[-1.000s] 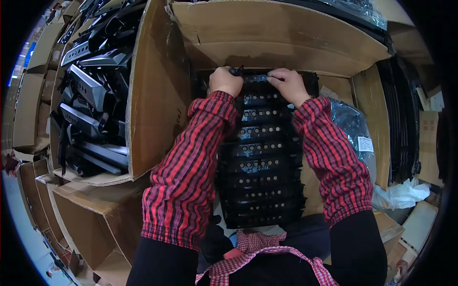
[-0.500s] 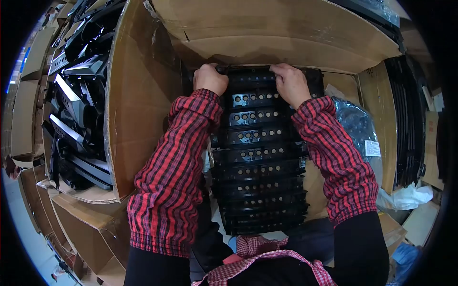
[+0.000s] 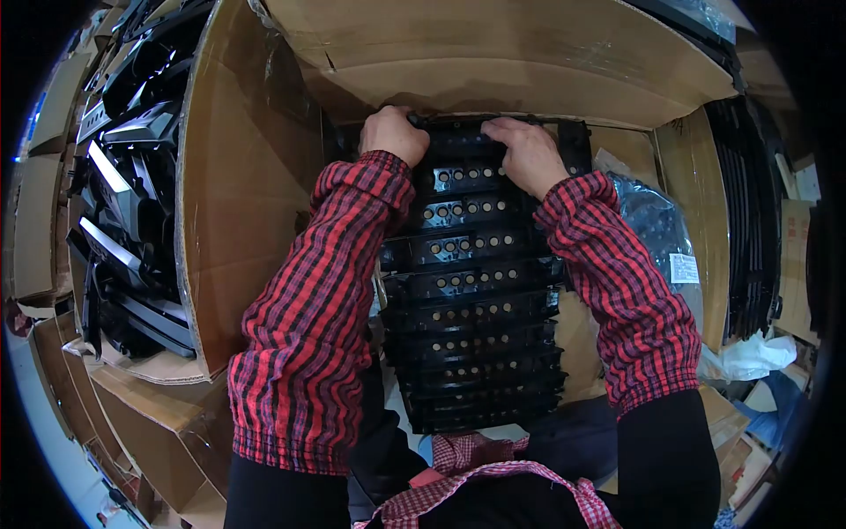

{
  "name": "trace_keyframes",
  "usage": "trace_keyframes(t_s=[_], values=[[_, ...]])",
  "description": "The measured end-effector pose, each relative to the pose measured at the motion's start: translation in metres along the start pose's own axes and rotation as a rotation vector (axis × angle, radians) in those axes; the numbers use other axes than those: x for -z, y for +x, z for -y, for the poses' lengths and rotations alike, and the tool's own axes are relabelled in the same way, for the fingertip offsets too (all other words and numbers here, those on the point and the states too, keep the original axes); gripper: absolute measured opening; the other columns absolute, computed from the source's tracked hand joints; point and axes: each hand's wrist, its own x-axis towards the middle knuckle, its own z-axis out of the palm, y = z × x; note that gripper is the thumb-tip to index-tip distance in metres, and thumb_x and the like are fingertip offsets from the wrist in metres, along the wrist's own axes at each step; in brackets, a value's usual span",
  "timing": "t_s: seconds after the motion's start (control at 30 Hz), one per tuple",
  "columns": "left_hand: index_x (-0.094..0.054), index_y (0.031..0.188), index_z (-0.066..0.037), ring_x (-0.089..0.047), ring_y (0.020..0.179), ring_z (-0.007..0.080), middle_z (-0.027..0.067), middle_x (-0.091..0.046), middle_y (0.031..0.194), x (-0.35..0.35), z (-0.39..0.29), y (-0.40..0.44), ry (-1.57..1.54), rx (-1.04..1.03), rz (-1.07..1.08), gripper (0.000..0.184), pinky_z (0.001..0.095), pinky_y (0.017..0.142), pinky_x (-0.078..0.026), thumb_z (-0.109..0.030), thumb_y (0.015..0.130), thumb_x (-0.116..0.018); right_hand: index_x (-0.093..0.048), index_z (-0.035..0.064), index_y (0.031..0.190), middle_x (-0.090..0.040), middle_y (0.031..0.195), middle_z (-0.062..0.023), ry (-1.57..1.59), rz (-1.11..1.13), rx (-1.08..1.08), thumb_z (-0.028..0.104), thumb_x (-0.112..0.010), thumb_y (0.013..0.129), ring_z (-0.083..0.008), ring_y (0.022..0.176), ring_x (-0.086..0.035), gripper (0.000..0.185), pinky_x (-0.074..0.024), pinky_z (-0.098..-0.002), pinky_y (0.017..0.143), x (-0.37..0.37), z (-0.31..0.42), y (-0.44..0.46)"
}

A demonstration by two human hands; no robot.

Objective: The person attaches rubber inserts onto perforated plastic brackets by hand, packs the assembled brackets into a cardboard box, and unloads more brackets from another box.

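Note:
A row of overlapping black plastic parts with round holes (image 3: 471,278) runs from the far wall of a cardboard box down toward my lap. At its far left end, my left hand (image 3: 394,135) is closed on the top edge of the farthest black part. My right hand (image 3: 527,154) grips the same edge farther right, thumb and fingers pressed near the box wall. The fingertips of both hands are partly hidden behind that edge. Right of the row lies a clear plastic bag (image 3: 654,220) with a white label.
An open carton (image 3: 251,185) wall rises at left, beside a box of black and silver parts (image 3: 132,220). Black panels (image 3: 747,220) stand upright at the right. The far cardboard flap (image 3: 502,53) leans over the row. An empty-looking carton (image 3: 159,423) sits lower left.
Both hands have shifted slightly left and farther away, still at the far edge. The left hand is farther from the right than at first. The view has shifted, and the row looks more spread out.

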Motion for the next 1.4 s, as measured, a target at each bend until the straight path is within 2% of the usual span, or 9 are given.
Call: trace_keyframes(t_s=[0.2, 0.27, 0.33, 0.6, 0.73, 0.83, 0.97, 1.2, 1.4], values=[[-0.067, 0.103, -0.01, -0.06, 0.096, 0.0354, 0.0205, -0.064, 0.096, 0.009, 0.004, -0.006, -0.15, 0.099, 0.006, 0.033, 0.0393, 0.086, -0.048, -0.017, 0.071, -0.06, -0.06, 0.0075, 0.113, -0.056, 0.119, -0.0081, -0.046, 0.11, 0.004, -0.008, -0.05, 0.065, -0.0287, 0.111, -0.051, 0.051, -0.0421, -0.0394, 0.091, -0.012, 0.011, -0.002], [-0.067, 0.098, -0.006, -0.063, 0.092, 0.0287, 0.0193, -0.066, 0.092, 0.007, 0.01, -0.006, -0.256, 0.124, -0.029, 0.03, 0.0356, 0.08, -0.05, -0.015, 0.071, -0.062, -0.059, 0.0079, 0.114, -0.055, 0.12, -0.0073, -0.063, 0.151, -0.015, -0.008, -0.05, 0.065, -0.0275, 0.113, -0.049, 0.052, -0.0411, -0.0391, 0.091, -0.008, 0.016, 0.0], [-0.064, 0.099, 0.002, -0.063, 0.072, 0.0154, 0.0109, -0.067, 0.089, 0.021, 0.007, -0.021, -0.717, 0.144, -0.013, 0.027, 0.0273, 0.057, -0.049, -0.006, 0.074, -0.06, -0.058, 0.0075, 0.114, -0.056, 0.118, -0.0064, -0.086, 0.068, 0.072, -0.007, -0.051, 0.065, -0.0266, 0.111, -0.049, 0.052, -0.0402, -0.0382, 0.09, -0.008, 0.028, 0.004], [-0.049, 0.115, -0.002, -0.051, 0.058, 0.0089, 0.0117, -0.06, 0.104, 0.093, -0.021, -0.184, -1.473, 0.445, 0.359, 0.037, 0.0213, 0.043, -0.04, -0.004, 0.079, -0.057, -0.057, 0.0111, 0.116, -0.051, 0.125, -0.0036, 0.003, 0.218, 0.067, 0.003, -0.057, 0.068, -0.0271, 0.111, -0.047, 0.049, -0.0406, -0.0434, 0.089, -0.035, 0.038, 0.016], [-0.047, 0.115, -0.005, -0.05, 0.059, 0.0095, 0.0111, -0.059, 0.102, 0.054, -0.013, -0.217, -1.695, 0.603, 0.588, 0.033, 0.0202, 0.045, -0.041, -0.009, 0.084, -0.058, -0.058, 0.008, 0.115, -0.051, 0.127, -0.0083, 0.142, 0.207, 0.129, -0.003, -0.051, 0.068, -0.0296, 0.117, -0.047, 0.049, -0.0391, -0.0421, 0.094, -0.027, 0.032, 0.015], [-0.049, 0.113, -0.007, -0.051, 0.064, 0.0073, 0.0056, -0.056, 0.097, 0.039, -0.018, -0.207, -1.777, 0.56, 0.569, 0.029, 0.0182, 0.047, -0.041, -0.019, 0.088, -0.058, -0.056, 0.0031, 0.118, -0.058, 0.115, -0.0117, 0.413, -0.081, 0.127, -0.008, -0.045, 0.074, -0.0296, 0.104, -0.057, 0.047, -0.045, -0.0328, 0.089, 0.016, 0.052, -0.006], [-0.054, 0.106, -0.008, -0.055, 0.066, 0.0081, 0.0043, -0.059, 0.092, 0.033, -0.014, -0.192, -1.92, 0.598, 0.439, 0.022, 0.0185, 0.049, -0.046, -0.021, 0.089, -0.058, -0.055, 0.0003, 0.119, -0.061, 0.105, -0.0059, 1.207, 0.168, -0.498, 0.008, -0.05, 0.089, -0.0133, 0.094, -0.058, 0.032, -0.0483, -0.0249, 0.074, 0.085, 0.108, -0.088], [-0.059, 0.095, -0.007, -0.06, 0.067, 0.0104, 0.0025, -0.061, 0.082, 0.028, -0.019, -0.196, -2.099, 0.634, 0.381, 0.013, 0.0209, 0.054, -0.05, -0.016, 0.086, -0.061, -0.052, -0.0012, 0.121, -0.052, 0.112, -0.0085, 1.132, 0.012, -0.377, 0.003, -0.062, 0.082, -0.0141, 0.099, -0.053, 0.041, -0.0458, -0.0232, 0.08, 0.105, 0.171, -0.164], [-0.059, 0.091, -0.007, -0.06, 0.071, 0.0135, 0.0034, -0.062, 0.081, 0.028, -0.021, -0.199, -2.083, 0.66, 0.422, 0.013, 0.0271, 0.064, -0.051, -0.017, 0.083, -0.064, -0.054, 0.0032, 0.12, -0.051, 0.117, -0.0132, 0.577, -0.055, 0.085, -0.007, -0.065, 0.07, -0.0227, 0.101, -0.054, 0.052, -0.0462, -0.0301, 0.084, 0.114, 0.193, -0.137]])
